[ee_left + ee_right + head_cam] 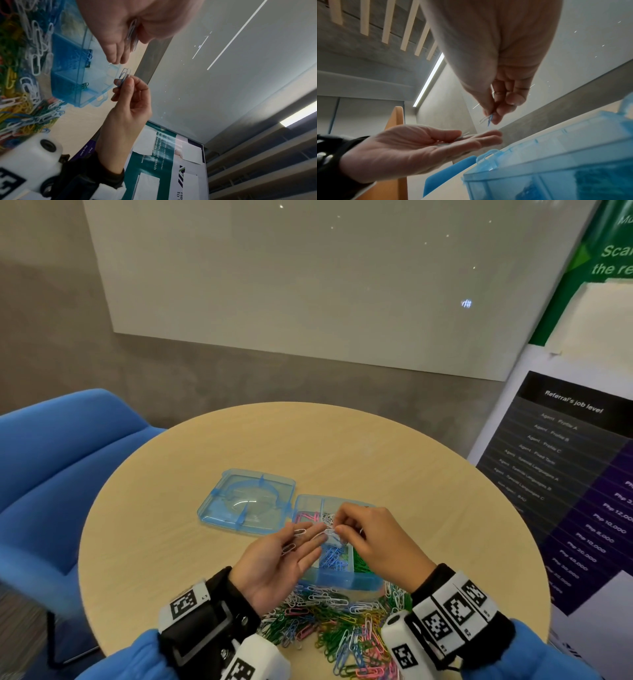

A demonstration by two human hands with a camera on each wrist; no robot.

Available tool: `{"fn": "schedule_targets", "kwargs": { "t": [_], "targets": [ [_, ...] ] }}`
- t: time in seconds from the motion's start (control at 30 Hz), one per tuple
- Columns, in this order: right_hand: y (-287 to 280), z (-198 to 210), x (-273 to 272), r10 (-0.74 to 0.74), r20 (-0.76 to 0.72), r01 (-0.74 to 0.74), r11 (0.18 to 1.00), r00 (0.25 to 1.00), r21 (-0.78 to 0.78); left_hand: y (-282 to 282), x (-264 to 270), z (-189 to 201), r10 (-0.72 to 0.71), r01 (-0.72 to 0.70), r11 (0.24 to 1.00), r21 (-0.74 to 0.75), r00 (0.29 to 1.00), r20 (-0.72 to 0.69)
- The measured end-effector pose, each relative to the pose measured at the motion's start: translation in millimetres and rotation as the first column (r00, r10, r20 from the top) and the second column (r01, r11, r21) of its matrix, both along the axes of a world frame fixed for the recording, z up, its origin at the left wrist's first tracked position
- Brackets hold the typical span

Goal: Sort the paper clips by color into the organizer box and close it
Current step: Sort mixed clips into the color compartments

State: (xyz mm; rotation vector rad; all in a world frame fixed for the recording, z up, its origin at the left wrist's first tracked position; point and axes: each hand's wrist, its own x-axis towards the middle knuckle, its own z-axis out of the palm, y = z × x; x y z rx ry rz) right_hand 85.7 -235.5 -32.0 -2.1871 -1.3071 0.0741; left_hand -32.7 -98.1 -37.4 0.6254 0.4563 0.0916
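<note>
Your right hand (373,537) pinches a light, springy paper clip (123,77) — pinch across its flat loops; your left hand (274,563) lies flat, cradling white clips (294,539) — they snag.

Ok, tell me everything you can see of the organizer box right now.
The organizer box is translucent blue plastic, open on the round table. Its lid lies flat to the left, inner side up, joined along one edge. Dividers split the base into compartments: pink, white, blue and green clips each show in a separate one. A small latch tab sticks out at the front. The loose clip pile lies against its near wall. Both hands hover over it; neither touches it, as far as I can tell.
</note>
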Motion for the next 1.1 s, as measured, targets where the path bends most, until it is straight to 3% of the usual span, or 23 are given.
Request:
{"fn": "schedule_targets", "kwargs": {
  "t": [0.27,0.43,0.57,0.63,0.73,0.8,0.97,1.1],
  "targets": [
    [-9,3,7,-0.039,0.003,0.039,0.997,0.999,-0.066,13,0,2,0.049,-0.051,0.997,0.063,0.998,0.037],
    [-5,13,21,-0.173,-0.072,0.178,0.982,0.982,0.060,19,12,13,0.022,-0.027,0.995,0.092,0.999,0.049],
    [-4,22,37,-0.265,-0.054,0.267,0.963,0.963,0.030,18,48,33,-0.027,0.016,0.964,0.266,0.999,0.036],
    [-7,26,39,-0.279,-0.053,0.280,0.960,0.959,0.017,15,71,42,-0.058,0.058,0.913,0.404,0.998,-0.013],
    [-16,30,36,-0.288,-0.078,0.291,0.957,0.954,0.021,2,92,51,-0.120,0.189,0.761,0.620,0.981,-0.151],
    [-24,32,35,-0.292,-0.075,0.294,0.956,0.953,0.018,-8,97,56,-0.184,0.283,0.669,0.688,0.959,-0.215],
    [-45,33,31,-0.260,-0.059,0.252,0.961,0.964,-0.112,-12,93,63,-0.230,0.297,0.575,0.762,0.953,-0.198],
    [-63,27,26,-0.179,-0.026,0.168,0.957,0.983,-0.234,-3,64,63,-0.305,0.290,0.388,0.875,0.936,-0.175]
  ]
}}
